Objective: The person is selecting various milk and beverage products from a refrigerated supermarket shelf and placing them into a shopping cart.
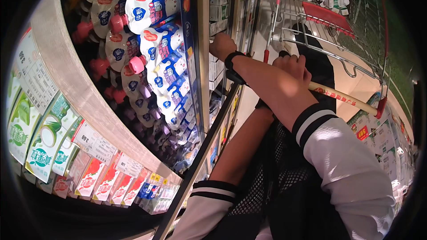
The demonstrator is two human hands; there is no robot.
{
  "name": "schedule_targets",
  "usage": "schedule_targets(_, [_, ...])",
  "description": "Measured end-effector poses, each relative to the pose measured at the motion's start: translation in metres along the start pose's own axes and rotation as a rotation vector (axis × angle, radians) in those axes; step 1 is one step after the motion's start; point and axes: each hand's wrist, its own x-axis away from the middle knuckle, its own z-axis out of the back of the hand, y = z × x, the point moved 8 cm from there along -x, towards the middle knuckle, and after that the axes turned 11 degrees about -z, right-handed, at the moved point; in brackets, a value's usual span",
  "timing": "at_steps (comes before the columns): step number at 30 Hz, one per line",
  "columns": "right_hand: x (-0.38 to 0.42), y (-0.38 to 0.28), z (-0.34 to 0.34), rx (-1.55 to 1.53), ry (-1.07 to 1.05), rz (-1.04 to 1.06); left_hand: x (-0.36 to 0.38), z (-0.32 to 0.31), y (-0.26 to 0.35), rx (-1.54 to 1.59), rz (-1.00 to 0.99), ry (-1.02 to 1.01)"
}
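My forearms cross, the right one over the left. My left hand (291, 69) is wrapped round the handle (344, 98) of a shopping cart. Above and to the left, my right hand (222, 46), with a black watch (235, 67) on the wrist, is at the shelf's upright edge beside stacked cartons (216, 69). Its fingers look curled in, and their tips are hidden, so I cannot make out what they hold. White pouches (155, 13) with pink and yellow caps hang in rows to its left.
Green and red drink cartons (46, 140) line a lower shelf with price tags (91, 140). Small boxes (336, 2) lie in the wire cart (327, 46) at the upper right. More packed goods (387, 151) stand at the right, beyond the handle.
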Motion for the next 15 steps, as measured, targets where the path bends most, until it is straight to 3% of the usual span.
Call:
schedule_targets(8, [0.020,0.000,0.028,-0.072,-0.089,-0.015,0.006,-0.004,0.000,0.022,0.020,0.040])
schedule_targets(12, [0.070,0.003,0.077,-0.320,-0.334,-0.065,0.007,-0.014,-0.004,0.087,-0.058,0.076])
schedule_targets(13, [0.084,0.008,0.089,-0.462,-0.409,0.005,0.009,-0.034,-0.014,0.119,-0.117,0.126])
schedule_targets(14, [0.095,0.014,0.103,-0.601,-0.486,0.079,0.016,-0.077,-0.037,0.203,-0.106,0.136])
schedule_targets(15, [0.107,0.023,0.118,-0.575,-0.476,0.007,0.022,-0.113,-0.059,0.590,-0.078,0.105])
